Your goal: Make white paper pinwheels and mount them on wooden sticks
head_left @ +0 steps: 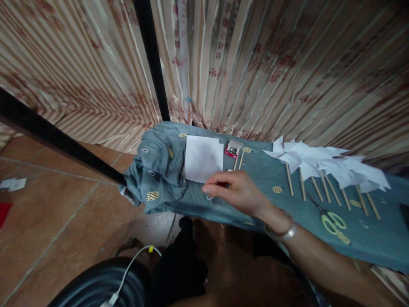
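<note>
Head view: nearest, at the bottom, a white cable [127, 271] with a yellow tag crosses a ridged black stool [92, 277]. On the right lie scissors [327, 214] with yellow-green handles, flat on a grey-green cloth [262, 170]. The right hand [220, 187], a silver bracelet [290, 231] at its wrist, reaches in over the cloth with curled fingers, the thumb close to the fingertips; whether it pinches anything, I cannot tell. Just beyond its fingertips lies a stack of white paper [204, 157]. Two bare sticks [241, 160] lie right of the paper, near a small open red box [233, 149] of metal bits. Farther right, white paper pinwheels [306, 157] on sticks lie in an overlapping row. Behind hangs a striped curtain [223, 85].
</note>
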Available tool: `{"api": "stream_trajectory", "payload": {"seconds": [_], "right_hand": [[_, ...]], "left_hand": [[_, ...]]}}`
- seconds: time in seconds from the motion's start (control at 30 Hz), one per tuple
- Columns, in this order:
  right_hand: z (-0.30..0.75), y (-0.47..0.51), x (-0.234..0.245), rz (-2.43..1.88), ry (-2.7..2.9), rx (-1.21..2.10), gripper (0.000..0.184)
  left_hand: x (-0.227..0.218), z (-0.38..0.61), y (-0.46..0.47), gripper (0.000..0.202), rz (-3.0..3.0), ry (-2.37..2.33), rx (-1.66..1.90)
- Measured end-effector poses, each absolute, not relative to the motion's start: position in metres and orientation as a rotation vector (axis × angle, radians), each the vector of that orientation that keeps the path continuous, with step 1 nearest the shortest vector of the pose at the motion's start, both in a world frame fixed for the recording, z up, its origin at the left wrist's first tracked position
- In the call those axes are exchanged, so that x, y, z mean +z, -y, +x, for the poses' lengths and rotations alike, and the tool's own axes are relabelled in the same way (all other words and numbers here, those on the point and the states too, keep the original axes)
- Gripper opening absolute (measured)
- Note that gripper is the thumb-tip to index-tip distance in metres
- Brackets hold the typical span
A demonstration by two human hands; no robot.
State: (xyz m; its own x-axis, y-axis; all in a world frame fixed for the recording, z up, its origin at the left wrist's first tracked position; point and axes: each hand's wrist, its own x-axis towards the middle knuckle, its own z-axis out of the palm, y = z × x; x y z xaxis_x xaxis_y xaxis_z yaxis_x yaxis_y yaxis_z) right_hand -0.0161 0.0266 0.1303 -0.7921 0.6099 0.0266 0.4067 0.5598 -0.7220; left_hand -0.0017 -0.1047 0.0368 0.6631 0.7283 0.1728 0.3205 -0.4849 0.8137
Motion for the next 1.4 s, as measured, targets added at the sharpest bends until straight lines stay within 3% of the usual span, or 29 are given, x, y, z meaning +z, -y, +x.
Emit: {"api": "stream_trajectory", "payload": {"seconds": [0.2,0.3,0.4,0.67,0.93,1.2,1.4], "right_hand": [[-0.052,-0.059,0.062,-0.854,2.956,0.227,0.034],[-0.054,-0.054,0.052,-0.832,3.051,0.020,0.022],[-0.055,-0.054,0.053,-0.863,3.096,-0.046,0.026],[-0.052,-0.083,0.053,-1.260,2.732,0.442,0.028],[-0.053,-0.092,0.045,-1.262,2.510,0.746,0.020],[-0.050,-0.099,0.033,-1.201,2.146,1.217,0.042],[-0.046,-0.103,0.050,-1.109,1.631,1.599,0.039]], "left_hand": [[0.044,-0.004,0.110,0.030,2.071,-0.817,0.615],[0.043,-0.004,0.109,0.031,2.056,-0.824,0.606],[0.041,-0.004,0.107,0.032,2.041,-0.828,0.606],[0.036,-0.002,0.104,0.027,2.017,-0.823,0.625],[0.035,0.003,0.105,0.026,1.999,-0.815,0.618],[0.026,0.010,0.106,0.026,2.009,-0.821,0.552],[0.018,0.029,0.098,0.015,2.045,-0.850,0.488]]}}
